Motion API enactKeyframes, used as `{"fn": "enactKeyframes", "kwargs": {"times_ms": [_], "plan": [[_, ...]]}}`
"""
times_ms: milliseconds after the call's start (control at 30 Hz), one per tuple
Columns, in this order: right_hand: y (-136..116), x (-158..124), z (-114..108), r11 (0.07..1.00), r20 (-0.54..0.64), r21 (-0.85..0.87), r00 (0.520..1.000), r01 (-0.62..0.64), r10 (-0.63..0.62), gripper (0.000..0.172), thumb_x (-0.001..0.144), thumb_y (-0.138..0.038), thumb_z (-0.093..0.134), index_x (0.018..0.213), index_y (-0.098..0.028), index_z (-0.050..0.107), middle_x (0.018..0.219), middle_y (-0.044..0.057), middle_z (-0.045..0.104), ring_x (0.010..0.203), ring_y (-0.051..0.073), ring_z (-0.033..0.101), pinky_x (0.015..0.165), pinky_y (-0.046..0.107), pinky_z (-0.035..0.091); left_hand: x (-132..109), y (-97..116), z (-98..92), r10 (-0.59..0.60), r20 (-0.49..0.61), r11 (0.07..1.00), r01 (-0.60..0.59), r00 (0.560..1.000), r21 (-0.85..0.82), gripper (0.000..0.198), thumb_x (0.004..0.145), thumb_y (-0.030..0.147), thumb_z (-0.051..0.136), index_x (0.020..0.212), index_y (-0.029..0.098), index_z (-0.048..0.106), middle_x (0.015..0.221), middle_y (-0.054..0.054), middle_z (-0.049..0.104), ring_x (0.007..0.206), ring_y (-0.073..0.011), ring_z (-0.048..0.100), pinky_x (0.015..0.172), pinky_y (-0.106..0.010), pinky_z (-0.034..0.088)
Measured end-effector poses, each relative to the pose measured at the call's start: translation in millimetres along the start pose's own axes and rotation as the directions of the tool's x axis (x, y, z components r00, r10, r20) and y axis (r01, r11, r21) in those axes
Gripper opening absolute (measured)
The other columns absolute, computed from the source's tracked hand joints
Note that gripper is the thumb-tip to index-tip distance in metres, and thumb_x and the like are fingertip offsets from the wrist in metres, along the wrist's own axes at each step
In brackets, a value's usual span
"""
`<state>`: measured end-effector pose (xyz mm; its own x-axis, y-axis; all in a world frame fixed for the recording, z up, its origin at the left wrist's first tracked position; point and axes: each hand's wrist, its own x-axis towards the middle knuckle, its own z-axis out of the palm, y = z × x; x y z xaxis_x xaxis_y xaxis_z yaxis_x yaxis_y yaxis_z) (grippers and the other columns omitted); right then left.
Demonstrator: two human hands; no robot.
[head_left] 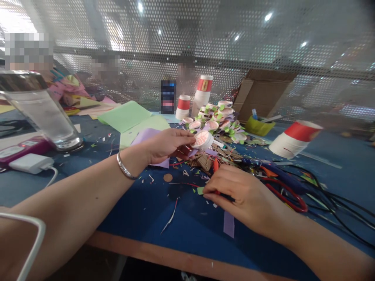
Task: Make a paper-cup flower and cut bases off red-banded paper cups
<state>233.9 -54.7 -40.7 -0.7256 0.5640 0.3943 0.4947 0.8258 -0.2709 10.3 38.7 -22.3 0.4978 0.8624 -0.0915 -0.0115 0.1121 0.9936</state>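
Note:
My left hand (168,145), a silver bangle on its wrist, grips a short round white paper cup bottom (202,139) by its left edge. Red criss-cross lines cover the face of that piece. Lower and to the right, my right hand (237,193) is closed in a pinch with a small green paper scrap (200,191) at its fingertips. An orange-red object (216,164) shows just behind the right knuckles, mostly hidden. Under the right hand a purple paper strip (229,224) sticks out. Behind both hands rises a pile of similar cup bottoms (211,125) with green and purple paper bits.
Paper cups (295,138) stand at the right and back. A blue-handled tool (278,175) with black cables lies right, near a red loop (288,195). At left are a glass bottle (48,117), a white charger (31,163) and green paper (125,116). Scraps litter the blue table (137,234).

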Motion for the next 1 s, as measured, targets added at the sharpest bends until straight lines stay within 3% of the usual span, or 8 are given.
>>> {"fn": "enactKeyframes", "kwargs": {"times_ms": [267,600,800,1000], "plan": [[-1,-1,-7,0.997,-0.106,0.082,0.994,0.003,0.005,0.008,0.098,-0.016,0.065,0.095,-0.019,0.071,0.089,0.004,0.075,0.083,0.017,0.064,0.077,0.032,0.052,1,-2,-4.1,-0.02,0.022,0.999,0.02,1.0,-0.029,0.012,0.094,0.018,0.066,0.086,0.012,0.071,0.084,-0.008,0.072,0.067,-0.0115,0.066,0.068,-0.026,0.052],[-6,-2,-18,0.998,-0.304,-0.027,0.952,-0.051,0.04,0.015,0.096,-0.012,0.066,0.1,-0.026,0.067,0.091,0.002,0.073,0.088,0.019,0.068,0.083,0.038,0.054,-1,2,-2.5,-0.068,0.047,0.997,0.067,0.997,0.033,0.017,0.096,0.018,0.062,0.086,0.011,0.074,0.08,-0.007,0.071,0.065,-0.0117,0.065,0.065,-0.025,0.051],[-1,-1,-20,0.977,-0.466,-0.205,0.873,0.053,-0.145,0.023,0.09,-0.001,0.069,0.103,-0.02,0.069,0.092,0.006,0.073,0.084,0.018,0.068,0.077,0.035,0.054,-5,7,6.5,-0.102,0.022,0.995,0.102,0.995,0.005,0.025,0.095,0.012,0.058,0.076,0.01,0.074,0.074,-0.004,0.069,0.066,-0.0101,0.062,0.068,-0.024,0.051],[0,0,-19,0.94,-0.417,-0.335,0.884,0.066,-0.211,0.021,0.089,0.001,0.069,0.103,-0.016,0.069,0.091,0.009,0.074,0.083,0.02,0.067,0.077,0.038,0.055,-8,9,18.0,-0.138,0.002,0.99,0.138,0.99,0.025,0.025,0.092,0.012,0.061,0.071,0.011,0.075,0.069,-0.004,0.07,0.064,-0.0117,0.064,0.071,-0.026,0.052]]}}
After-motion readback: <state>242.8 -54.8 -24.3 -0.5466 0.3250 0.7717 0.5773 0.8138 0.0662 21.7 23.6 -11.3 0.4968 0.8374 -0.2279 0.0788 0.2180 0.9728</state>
